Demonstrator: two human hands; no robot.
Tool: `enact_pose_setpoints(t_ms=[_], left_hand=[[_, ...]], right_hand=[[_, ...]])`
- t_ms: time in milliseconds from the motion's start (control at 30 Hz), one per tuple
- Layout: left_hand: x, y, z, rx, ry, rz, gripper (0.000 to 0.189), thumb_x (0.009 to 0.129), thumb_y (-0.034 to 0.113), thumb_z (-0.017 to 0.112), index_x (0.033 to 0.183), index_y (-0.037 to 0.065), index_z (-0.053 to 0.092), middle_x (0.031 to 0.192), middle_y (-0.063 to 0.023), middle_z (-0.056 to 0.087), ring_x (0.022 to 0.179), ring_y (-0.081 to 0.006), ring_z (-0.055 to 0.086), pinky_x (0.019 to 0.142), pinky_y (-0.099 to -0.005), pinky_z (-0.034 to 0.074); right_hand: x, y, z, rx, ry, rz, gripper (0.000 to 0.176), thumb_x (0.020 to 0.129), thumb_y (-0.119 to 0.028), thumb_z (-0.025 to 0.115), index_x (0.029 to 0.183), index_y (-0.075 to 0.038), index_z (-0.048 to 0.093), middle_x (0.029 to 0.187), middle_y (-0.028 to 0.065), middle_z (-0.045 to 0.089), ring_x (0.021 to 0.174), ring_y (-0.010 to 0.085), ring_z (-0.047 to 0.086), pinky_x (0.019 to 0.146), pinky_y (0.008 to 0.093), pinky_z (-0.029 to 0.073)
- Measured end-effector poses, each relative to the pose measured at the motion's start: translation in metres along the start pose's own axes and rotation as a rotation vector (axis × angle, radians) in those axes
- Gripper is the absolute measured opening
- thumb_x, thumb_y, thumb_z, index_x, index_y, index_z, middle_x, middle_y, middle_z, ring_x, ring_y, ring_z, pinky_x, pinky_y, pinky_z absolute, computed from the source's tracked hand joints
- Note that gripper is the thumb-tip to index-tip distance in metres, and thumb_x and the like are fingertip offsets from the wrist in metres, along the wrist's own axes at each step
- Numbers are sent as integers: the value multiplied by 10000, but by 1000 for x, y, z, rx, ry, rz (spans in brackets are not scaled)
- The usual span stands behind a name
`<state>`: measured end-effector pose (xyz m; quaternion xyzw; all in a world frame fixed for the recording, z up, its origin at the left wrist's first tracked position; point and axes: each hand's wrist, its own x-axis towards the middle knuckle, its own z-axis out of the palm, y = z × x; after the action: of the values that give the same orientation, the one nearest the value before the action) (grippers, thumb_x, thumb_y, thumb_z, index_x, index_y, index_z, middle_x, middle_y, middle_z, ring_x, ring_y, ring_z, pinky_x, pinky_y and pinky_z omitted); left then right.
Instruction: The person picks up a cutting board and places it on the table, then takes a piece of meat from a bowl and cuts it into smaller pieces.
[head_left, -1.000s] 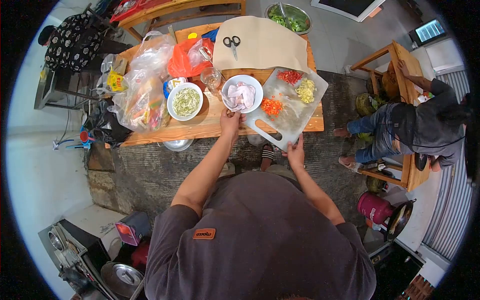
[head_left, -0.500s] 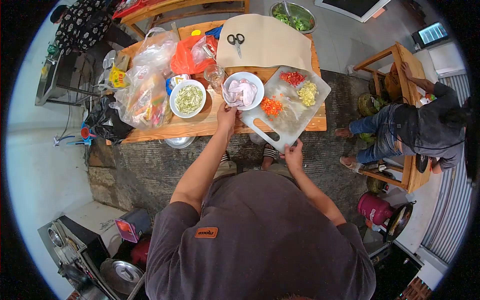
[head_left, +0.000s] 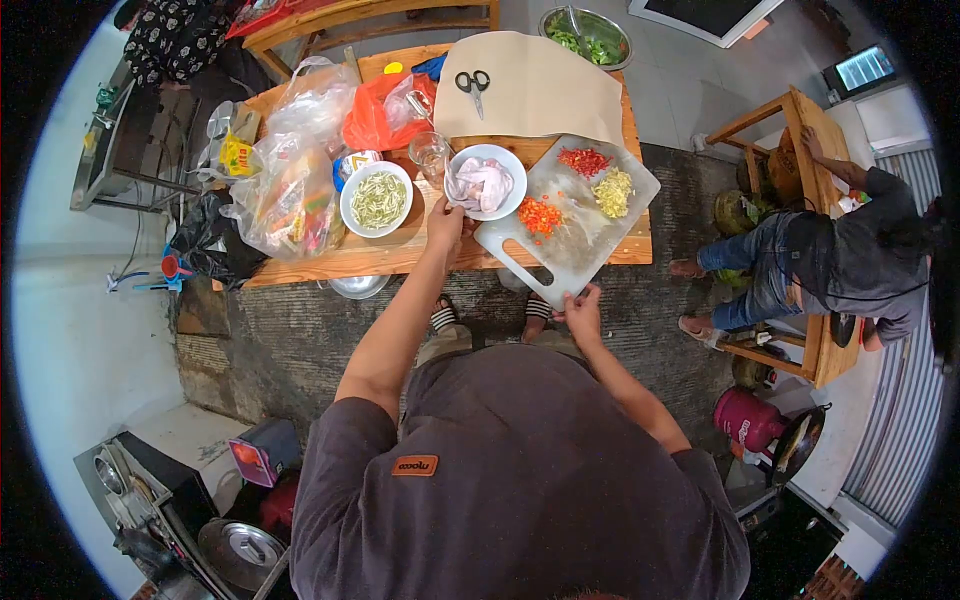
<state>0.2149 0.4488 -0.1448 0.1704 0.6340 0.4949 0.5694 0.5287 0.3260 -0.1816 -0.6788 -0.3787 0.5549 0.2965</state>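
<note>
A person's left hand (head_left: 444,228) pinches the near rim of a bowl (head_left: 517,186) of raw meat (head_left: 486,188); the right hand's (head_left: 581,316) fingers grip the near corner of a cutting board (head_left: 578,243), apparently steadying it where it overhangs the desk (head_left: 400,258).

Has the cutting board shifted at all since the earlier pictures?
Yes, slightly. Judged against the near right corner of the wooden table, the handle end of the cutting board has swung to the left.
</note>
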Motion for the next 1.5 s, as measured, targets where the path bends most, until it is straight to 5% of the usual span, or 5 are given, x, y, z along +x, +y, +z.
enact_pose_setpoints(t_ms=[300,467,933,1200,1500], left_hand=[[-23,32,1,147,23,-9,438,937,179,557,1336,-1,530,914,-119,665,684,-150,644,529,-288,503],[15,31,-16,542,417,392,526,908,343,623,1253,-50,568,963,-196,702,801,-281,689,741,-383,536],[52,38,-18,305,226,97,417,906,382,650,1104,19,704,893,-157,730,854,-279,709,786,-382,535],[59,45,-25,316,347,187,312,968,265,591,1118,4,674,838,-150,724,539,-218,688,459,-331,505],[43,77,-22,314,260,143,355,989,262,596,1097,-76,600,804,-137,672,533,-199,671,433,-315,501]], right_hand=[[-6,-9,1,-3,27,10,545,1000,-105,568,1380,-2,192,962,207,616,698,259,709,544,335,610],[-4,-5,-2,9,18,5,505,1005,-129,567,1359,12,234,937,173,615,680,240,715,535,331,594],[-5,-11,-4,16,18,48,593,1009,-135,562,1427,-9,160,986,215,614,697,278,713,539,346,601],[-3,-13,-7,-31,3,46,591,1008,-138,567,1412,13,165,977,208,610,701,281,718,549,343,610],[-7,-19,-10,-35,23,38,528,997,-122,578,1363,21,225,982,202,638,697,250,721,551,326,594]])
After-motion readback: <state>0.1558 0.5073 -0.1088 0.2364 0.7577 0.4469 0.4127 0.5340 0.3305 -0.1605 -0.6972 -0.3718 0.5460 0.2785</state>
